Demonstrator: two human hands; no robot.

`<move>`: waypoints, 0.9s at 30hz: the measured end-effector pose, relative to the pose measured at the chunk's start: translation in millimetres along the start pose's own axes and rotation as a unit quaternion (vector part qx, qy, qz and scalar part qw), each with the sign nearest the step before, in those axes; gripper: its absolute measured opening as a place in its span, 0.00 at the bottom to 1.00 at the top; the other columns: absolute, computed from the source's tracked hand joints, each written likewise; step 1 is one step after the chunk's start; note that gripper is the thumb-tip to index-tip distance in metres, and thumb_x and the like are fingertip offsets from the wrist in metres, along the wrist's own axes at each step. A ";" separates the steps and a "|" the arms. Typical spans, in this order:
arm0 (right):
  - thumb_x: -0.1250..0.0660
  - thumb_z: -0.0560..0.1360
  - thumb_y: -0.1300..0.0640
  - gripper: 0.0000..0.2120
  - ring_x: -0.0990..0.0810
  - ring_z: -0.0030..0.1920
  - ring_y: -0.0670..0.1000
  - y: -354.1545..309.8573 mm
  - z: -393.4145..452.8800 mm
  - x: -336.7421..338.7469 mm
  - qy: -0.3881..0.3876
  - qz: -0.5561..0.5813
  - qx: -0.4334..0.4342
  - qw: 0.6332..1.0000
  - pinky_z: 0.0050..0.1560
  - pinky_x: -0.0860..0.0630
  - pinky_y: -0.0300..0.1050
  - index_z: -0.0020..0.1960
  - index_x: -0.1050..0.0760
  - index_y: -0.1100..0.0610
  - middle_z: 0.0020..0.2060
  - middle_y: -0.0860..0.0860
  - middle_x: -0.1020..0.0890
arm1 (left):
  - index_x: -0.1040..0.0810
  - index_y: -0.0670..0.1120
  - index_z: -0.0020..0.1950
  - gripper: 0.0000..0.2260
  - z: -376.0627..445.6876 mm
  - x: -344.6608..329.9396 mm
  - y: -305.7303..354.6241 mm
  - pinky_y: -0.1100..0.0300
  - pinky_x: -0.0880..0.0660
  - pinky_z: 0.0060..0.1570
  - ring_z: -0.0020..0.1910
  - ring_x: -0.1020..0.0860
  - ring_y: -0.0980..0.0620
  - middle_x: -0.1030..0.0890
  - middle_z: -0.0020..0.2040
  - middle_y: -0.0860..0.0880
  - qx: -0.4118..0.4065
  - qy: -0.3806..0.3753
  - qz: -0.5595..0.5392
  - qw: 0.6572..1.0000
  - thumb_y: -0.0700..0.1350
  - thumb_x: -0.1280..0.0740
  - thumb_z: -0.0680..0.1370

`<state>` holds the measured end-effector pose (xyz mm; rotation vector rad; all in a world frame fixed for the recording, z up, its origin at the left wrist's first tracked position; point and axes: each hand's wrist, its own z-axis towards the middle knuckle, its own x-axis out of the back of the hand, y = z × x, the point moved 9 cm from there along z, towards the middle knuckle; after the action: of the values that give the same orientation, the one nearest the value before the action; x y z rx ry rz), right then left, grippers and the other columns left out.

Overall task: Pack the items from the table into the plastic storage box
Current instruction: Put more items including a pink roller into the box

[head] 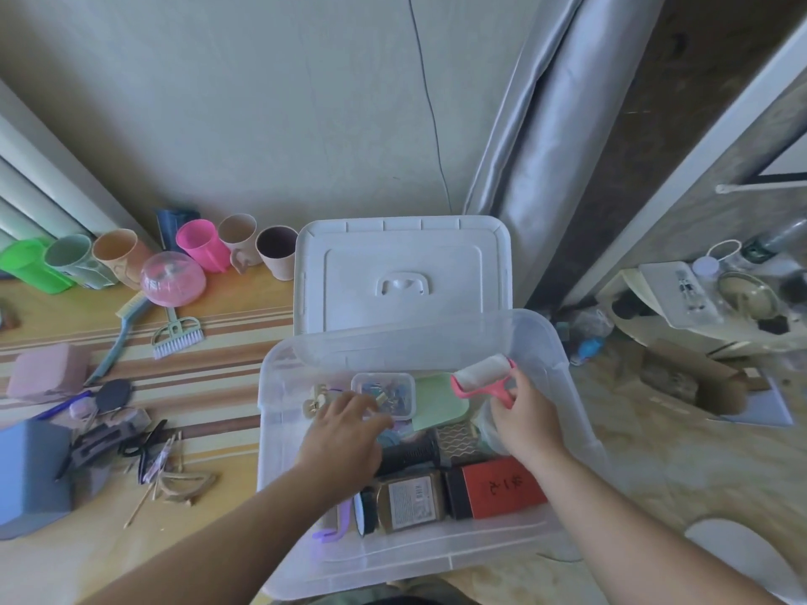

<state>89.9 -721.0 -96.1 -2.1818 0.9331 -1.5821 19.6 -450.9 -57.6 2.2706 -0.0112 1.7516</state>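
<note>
Storage box (567,364) with jar (410,499), red box (502,486), clip case (384,393) inside.

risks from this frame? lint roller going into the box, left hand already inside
1. The right hand pinches the lint roller by its pink handle only, so it could swing or drop onto the small clear case.
2. The left hand sits where things are packed and may get in the roller's way.
3. The storage box looks crowded already; the cups still on the table may not fit.
</note>
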 end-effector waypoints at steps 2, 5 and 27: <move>0.38 0.81 0.61 0.17 0.20 0.39 0.49 3.7 9.3 -11.2 -0.016 -0.040 -0.005 0.999 0.39 0.25 0.48 0.69 0.28 0.50 0.43 0.48 0.19 | 0.21 0.59 0.64 0.16 -4.4 4.7 -11.6 0.45 0.30 0.69 0.69 0.31 0.46 0.25 0.67 0.53 0.007 0.006 0.001 1.000 0.50 0.32 0.76; 0.40 0.82 0.59 0.07 0.19 0.40 0.54 -4.9 10.3 -17.4 -0.044 -0.135 0.028 0.990 0.38 0.23 0.50 0.57 0.25 0.53 0.40 0.50 0.20 | 0.17 0.59 0.58 0.14 -12.3 14.8 -22.5 0.45 0.25 0.64 0.65 0.27 0.45 0.21 0.61 0.52 0.004 0.040 0.017 0.999 0.50 0.26 0.72; 0.29 0.74 0.61 0.19 0.26 0.64 0.58 -399.2 -83.3 -220.5 -0.051 -0.093 0.485 0.868 0.60 0.22 0.57 0.65 0.21 0.56 0.62 0.53 0.25 | 0.19 0.58 0.61 0.13 -115.7 70.1 -377.1 0.40 0.33 0.70 0.69 0.33 0.43 0.25 0.67 0.52 0.277 0.141 -0.086 0.947 0.49 0.30 0.77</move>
<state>103.9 -267.7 0.0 -1.5909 -0.1550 -1.4989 -6.7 -51.4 -43.2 2.2341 0.8058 2.1618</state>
